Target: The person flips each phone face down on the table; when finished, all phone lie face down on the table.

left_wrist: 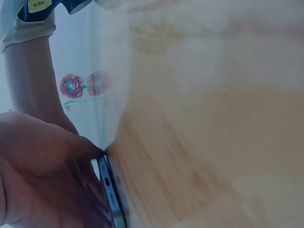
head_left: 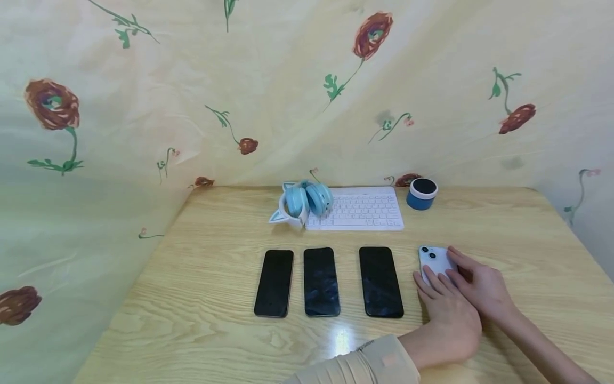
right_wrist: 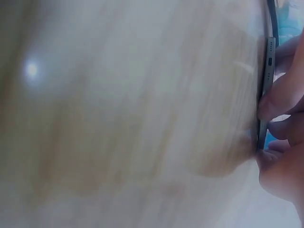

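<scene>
A white smartphone (head_left: 440, 260) lies back side up at the right of the table, two camera lenses at its upper left corner. My left hand (head_left: 448, 312) reaches across and holds its near left part, fingers over the back. At its right edge my right hand (head_left: 484, 290) grips it with thumb and fingers. Both hands cover the phone's lower part in the head view. The left wrist view shows the thumb by a corner of the phone (left_wrist: 110, 190), whose port edge is visible. Fingers also meet the phone's edge (right_wrist: 269, 61) in the right wrist view.
Three black-screened phones, a left one (head_left: 274, 284), a middle one (head_left: 321, 282) and a right one (head_left: 381, 282), lie in a row. Behind are blue cat-ear headphones (head_left: 307, 201) on a white keyboard (head_left: 366, 208) and a blue-and-white round container (head_left: 422, 194). Flowered cloth (head_left: 288, 80) hangs behind.
</scene>
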The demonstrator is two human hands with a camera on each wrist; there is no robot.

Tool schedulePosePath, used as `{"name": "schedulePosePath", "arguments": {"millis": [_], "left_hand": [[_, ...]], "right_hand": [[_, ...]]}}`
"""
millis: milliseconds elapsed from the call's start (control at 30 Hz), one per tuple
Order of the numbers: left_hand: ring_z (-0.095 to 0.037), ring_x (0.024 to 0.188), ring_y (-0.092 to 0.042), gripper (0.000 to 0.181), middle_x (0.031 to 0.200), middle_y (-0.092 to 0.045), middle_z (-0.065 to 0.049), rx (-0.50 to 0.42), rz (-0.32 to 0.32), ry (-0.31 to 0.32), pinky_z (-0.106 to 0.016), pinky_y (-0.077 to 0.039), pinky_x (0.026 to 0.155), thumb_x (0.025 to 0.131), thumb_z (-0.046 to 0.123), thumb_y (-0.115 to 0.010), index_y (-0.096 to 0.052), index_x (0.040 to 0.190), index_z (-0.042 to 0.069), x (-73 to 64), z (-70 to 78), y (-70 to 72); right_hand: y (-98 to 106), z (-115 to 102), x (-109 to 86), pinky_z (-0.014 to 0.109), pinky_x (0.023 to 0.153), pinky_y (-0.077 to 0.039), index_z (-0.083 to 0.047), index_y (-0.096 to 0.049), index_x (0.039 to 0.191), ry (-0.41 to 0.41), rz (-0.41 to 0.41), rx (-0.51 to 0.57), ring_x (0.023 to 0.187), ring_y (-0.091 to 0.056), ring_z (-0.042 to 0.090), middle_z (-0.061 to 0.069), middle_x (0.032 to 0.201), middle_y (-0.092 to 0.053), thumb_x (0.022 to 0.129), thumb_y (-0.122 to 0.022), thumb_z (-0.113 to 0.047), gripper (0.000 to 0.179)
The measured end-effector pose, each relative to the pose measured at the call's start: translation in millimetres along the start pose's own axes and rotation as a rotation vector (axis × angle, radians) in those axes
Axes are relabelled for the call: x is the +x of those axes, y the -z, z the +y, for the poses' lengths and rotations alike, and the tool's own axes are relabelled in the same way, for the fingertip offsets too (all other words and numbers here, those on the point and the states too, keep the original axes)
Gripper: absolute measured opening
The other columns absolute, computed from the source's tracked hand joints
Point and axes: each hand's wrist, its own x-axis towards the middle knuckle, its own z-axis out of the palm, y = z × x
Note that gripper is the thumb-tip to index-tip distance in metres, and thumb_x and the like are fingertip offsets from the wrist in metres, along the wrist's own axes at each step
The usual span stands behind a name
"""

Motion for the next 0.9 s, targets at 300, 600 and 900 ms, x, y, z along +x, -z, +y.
{"name": "schedulePosePath", "arguments": {"millis": [300,600,900], "left_hand": [[-0.04,0.137,-0.03,0.058,0.155,-0.028,-0.01,-0.196,0.107,-0.079,-0.055,-0.043,0.094,0.103,0.047,-0.035,-0.026,0.153,0.021,-11.2,-22.2,1.9],[-0.021,0.112,-0.054,0.079,0.144,-0.038,-0.017,-0.496,0.31,-0.354,-0.024,-0.05,0.075,0.081,0.034,-0.075,-0.041,0.145,0.003,-18.0,-63.9,0.8],[-0.016,0.124,-0.043,0.104,0.146,-0.033,-0.014,-0.866,0.235,-0.283,-0.023,-0.04,0.096,0.072,0.019,-0.082,-0.019,0.151,-0.001,-8.4,-88.6,-12.8]], "right_hand": [[-1,-8,-3.6,-0.002,0.09,-0.019,-0.006,-0.016,0.154,-0.059,-0.093,0.303,0.135,-0.021,0.0,0.029,0.152,-0.022,0.104,-0.045,-0.017,0.059],[-16,-20,-0.1,0.0,0.096,-0.012,-0.017,0.001,0.157,-0.022,-0.151,0.583,0.142,-0.002,0.015,0.026,0.157,0.004,0.108,-0.025,-0.014,0.055],[-31,-27,5.1,0.042,0.115,0.004,0.015,-0.018,0.147,0.167,-0.138,0.266,0.141,0.002,0.052,0.045,0.148,-0.01,0.102,-0.04,-0.002,0.054]]}}
